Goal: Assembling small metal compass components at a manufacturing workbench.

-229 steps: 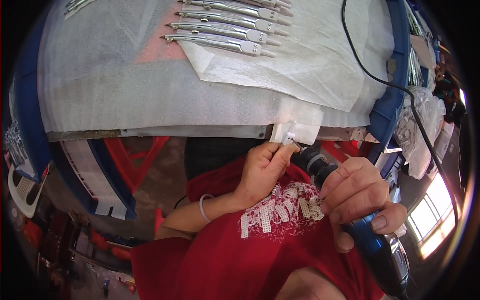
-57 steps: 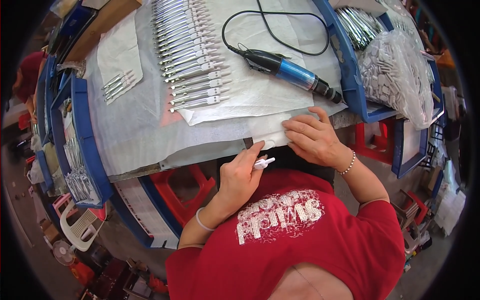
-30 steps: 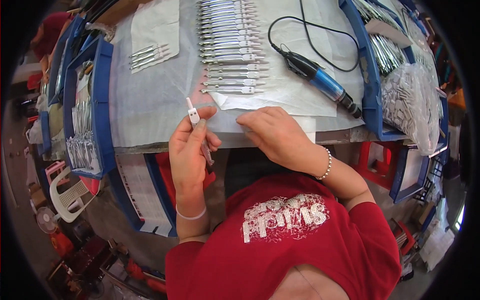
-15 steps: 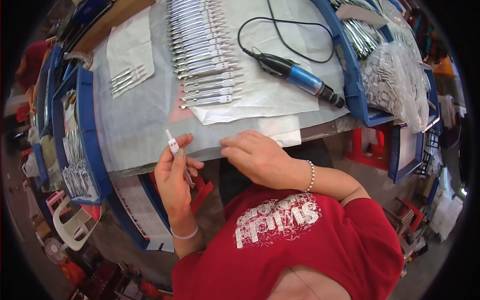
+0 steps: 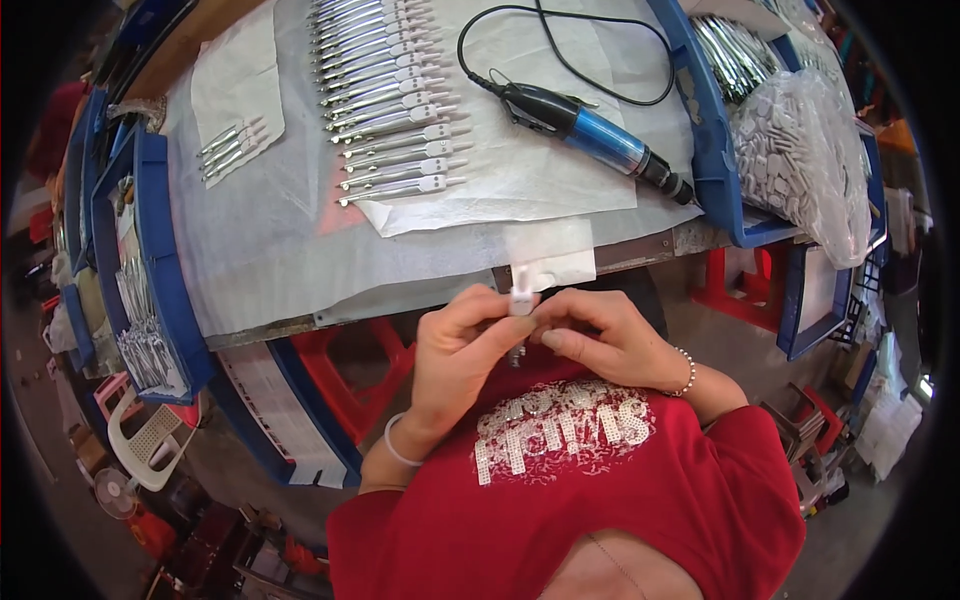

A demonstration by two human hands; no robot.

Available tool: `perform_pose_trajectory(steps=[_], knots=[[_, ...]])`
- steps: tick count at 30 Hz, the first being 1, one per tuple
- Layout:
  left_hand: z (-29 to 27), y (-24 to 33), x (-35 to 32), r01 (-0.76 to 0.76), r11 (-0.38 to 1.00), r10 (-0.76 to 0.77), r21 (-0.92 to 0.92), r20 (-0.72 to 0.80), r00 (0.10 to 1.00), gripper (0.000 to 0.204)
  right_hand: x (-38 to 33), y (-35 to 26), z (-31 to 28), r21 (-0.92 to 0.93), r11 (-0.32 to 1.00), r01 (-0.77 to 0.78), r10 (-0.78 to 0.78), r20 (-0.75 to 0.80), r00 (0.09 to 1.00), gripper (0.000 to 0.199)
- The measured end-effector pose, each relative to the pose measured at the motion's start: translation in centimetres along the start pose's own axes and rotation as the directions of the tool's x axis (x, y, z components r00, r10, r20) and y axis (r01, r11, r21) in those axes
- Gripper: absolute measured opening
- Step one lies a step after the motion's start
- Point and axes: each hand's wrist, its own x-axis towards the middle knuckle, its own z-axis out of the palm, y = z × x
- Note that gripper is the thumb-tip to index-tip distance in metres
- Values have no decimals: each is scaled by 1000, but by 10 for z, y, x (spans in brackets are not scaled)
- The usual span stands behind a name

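Note:
Just past the table's near edge, my left hand (image 5: 462,345) pinches a slim piece with a white plastic head (image 5: 521,300) and a metal shank, held upright between thumb and fingers. My right hand (image 5: 605,340) meets it from the other side, thumb and fingertips bent together against the piece. Fingers cover most of the shank. Beyond my hands, a long column of similar white-headed metal pieces (image 5: 385,100) lies side by side on white sheeting. A folded white cloth (image 5: 560,255) rests at the table edge right by my fingertips.
A blue and black electric screwdriver (image 5: 600,140) with a looped black cord lies right of the column. Blue bins of metal parts (image 5: 150,350) stand left; another blue bin (image 5: 715,170) at right holds a bag of white parts (image 5: 790,150). Several pieces (image 5: 230,150) lie far left. Red stools (image 5: 350,370) stand below.
My left hand has carried the piece rightward to in front of my chest. My right hand has drawn in and closed its fingertips at the piece. The view has shifted slightly.

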Motion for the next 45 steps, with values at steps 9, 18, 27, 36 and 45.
perform_pose_trajectory(steps=[9, 18, 27, 36, 45], knots=[[14, -6, 13, 114, 979, -120, -169, -23, 993, 12, 10, 13, 0, 283, 938, -198, 192, 51, 980, 13], [3, -19, 8, -276, 843, 326, 462, -30, 945, 15, 21, 2, 7, 133, 954, -269, 262, 72, 963, 18], [2, -10, 7, -338, 807, 379, 485, 15, 925, 16, 24, -3, 8, 194, 908, -370, 342, 164, 925, 17], [-2, -7, 10, -328, 801, 348, 501, 57, 936, 15, 27, -5, 11, 226, 875, -427, 403, 149, 903, 17], [-3, -3, 13, -322, 792, 328, 519, 83, 941, 14, 31, -6, 9, 265, 868, -421, 391, 161, 906, 17]])
